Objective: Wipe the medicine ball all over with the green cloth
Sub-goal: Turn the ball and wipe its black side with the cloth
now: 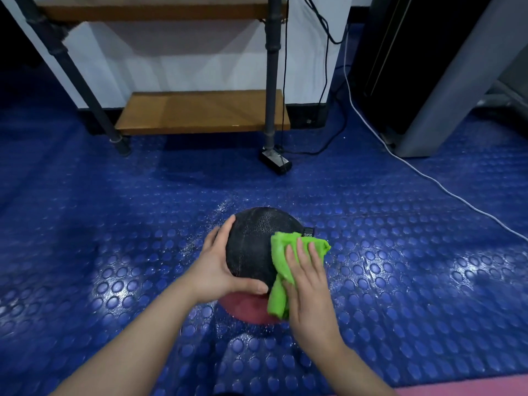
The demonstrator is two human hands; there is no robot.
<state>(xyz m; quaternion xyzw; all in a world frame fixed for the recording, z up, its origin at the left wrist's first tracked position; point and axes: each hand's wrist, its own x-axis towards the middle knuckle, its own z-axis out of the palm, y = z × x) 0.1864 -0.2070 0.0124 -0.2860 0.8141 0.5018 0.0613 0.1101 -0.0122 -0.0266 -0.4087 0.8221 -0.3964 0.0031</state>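
The fingers of the right hand lie straight and side by side, flat on the green cloth. They press it against the right side of the medicine ball without closing around anything. The cloth is bunched; one end hangs down under the palm, and the other end sticks out past the fingertips.

The left hand grasps the ball from the left. Its fingers curl around the far side and its thumb lies across the near side, close to the cloth.

The ball is black on top and dark red below, with a small black tag on its right. It sits on a blue floor mat with round studs, which looks wet and shiny around the ball.

Further back, a shelf with wooden boards and dark pipe legs stands by a white wall. A small black box lies near one leg, and a white cable runs over the mat on the right.
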